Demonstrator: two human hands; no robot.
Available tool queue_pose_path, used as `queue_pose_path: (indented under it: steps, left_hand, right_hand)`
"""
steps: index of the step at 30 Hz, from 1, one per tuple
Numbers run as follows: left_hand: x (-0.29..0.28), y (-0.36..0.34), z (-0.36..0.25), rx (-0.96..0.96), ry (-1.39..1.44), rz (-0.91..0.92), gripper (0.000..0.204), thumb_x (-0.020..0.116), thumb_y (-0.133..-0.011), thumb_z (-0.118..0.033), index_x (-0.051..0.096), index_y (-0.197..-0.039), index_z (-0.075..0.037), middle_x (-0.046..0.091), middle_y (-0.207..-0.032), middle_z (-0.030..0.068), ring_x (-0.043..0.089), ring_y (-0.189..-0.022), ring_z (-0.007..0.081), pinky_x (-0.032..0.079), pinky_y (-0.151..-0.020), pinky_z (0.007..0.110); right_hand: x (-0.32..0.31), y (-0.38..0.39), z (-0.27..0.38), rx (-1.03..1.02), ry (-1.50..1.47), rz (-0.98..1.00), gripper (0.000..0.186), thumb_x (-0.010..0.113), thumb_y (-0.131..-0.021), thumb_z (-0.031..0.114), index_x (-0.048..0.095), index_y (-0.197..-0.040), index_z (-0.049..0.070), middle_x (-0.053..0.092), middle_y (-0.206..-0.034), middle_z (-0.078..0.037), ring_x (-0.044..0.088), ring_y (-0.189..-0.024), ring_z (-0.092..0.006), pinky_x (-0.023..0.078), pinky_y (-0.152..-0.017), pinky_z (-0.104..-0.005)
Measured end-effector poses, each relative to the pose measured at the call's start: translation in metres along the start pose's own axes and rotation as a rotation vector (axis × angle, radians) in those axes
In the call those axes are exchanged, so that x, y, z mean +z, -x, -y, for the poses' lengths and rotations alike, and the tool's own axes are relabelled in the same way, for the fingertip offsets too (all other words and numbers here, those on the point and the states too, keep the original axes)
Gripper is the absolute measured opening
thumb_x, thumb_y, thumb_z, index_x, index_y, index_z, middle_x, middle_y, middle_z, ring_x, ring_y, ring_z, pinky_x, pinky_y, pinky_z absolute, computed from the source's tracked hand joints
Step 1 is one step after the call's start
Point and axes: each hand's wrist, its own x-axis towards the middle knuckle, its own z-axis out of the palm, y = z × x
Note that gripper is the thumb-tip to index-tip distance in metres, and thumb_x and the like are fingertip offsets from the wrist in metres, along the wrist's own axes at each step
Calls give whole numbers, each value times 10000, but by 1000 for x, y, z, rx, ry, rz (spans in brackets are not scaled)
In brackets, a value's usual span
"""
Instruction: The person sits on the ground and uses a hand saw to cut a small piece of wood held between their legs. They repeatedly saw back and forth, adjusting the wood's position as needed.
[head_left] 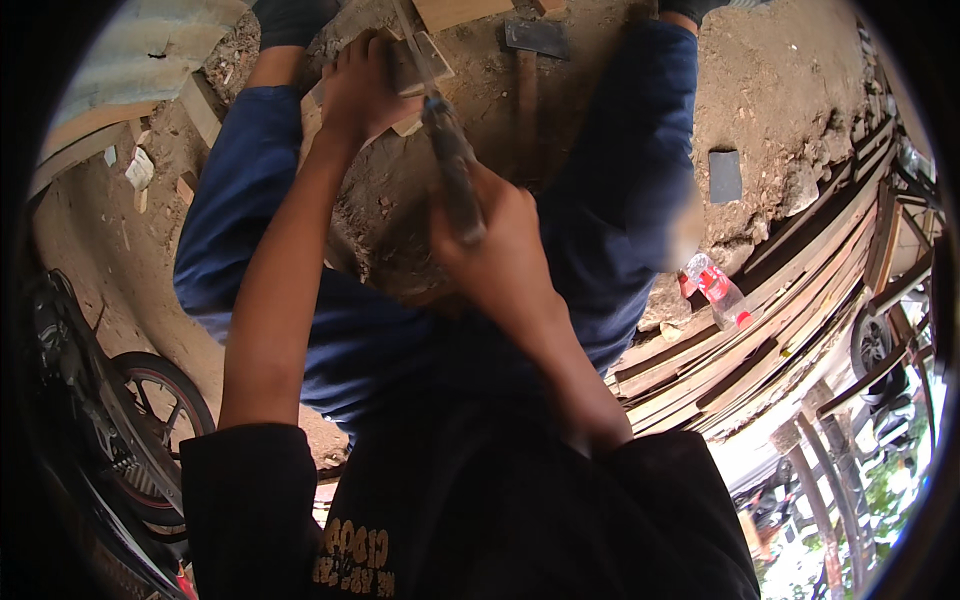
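1. Nearest is the person's black shirt (480, 500), with light lettering on the front; blue trousers (245, 200) cover the parted legs beyond it.
2. The right hand (490, 225), between the thighs, is closed around the dark handle of a tool (457, 185). The tool's thin blade points away from the body and crosses over the block; blur hides its edge, so I cannot tell its exact kind.
3. The left hand (360, 90) lies farther out, its fingers partly spread and bent, touching the block just left of the blade. I cannot tell whether they grip it or only press.
4. The wooden block (432, 62) sits between the shins, toward the far edge of the visible ground (750, 90), its right corner bare.
5. Right of the block, a hammer (537, 40) lies on the ground, head outward, handle toward the body. A board (460, 10) lies just past the block.
6. Outside the right leg, a dark plate (725, 176) lies flat on the ground. Nearer, a clear bottle with a red label (715, 290) lies at the left edge of stacked planks (760, 350).
7. Left of the body stands a motorcycle (155, 430); at the ground's far left corner is a corrugated sheet (150, 55).
8. Farthest right, beyond the planks, are a wheel (873, 345) and greenery (885, 480).
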Motion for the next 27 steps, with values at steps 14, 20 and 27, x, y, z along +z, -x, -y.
queue_pose_path:
  steps: [14, 20, 27]
  left_hand:
    - [0, 5, 0, -54, 20, 70, 988, 826, -657, -619, 483, -1416, -88, 464, -1474, 148, 460, -1369, 363, 360, -1101, 548]
    - [-7, 12, -3, -99, -32, 36, 959, 837, -652, -579, 492, -1383, -65, 452, -1487, 164, 479, -1351, 378, 384, -1088, 545]
    - [-2, -1, -4, -92, -19, 60, 976, 813, -675, -614, 472, -1419, -83, 466, -1468, 174, 475, -1358, 370, 386, -1081, 557]
  right_hand:
    - [-9, 7, 20, 198, -85, 43, 106, 653, -973, 71, 639, -935, -27, 541, -625, -32, 468, -616, -29, 387, -531, -262]
    - [-36, 73, 46, 273, -50, 32, 118, 633, -973, 64, 630, -932, -46, 601, -633, -171, 639, -554, -175, 455, -516, -319]
    - [-3, 42, 34, 292, -81, 6, 177, 652, -982, 103, 670, -1069, -49, 573, -730, 28, 468, -666, -28, 394, -570, -240]
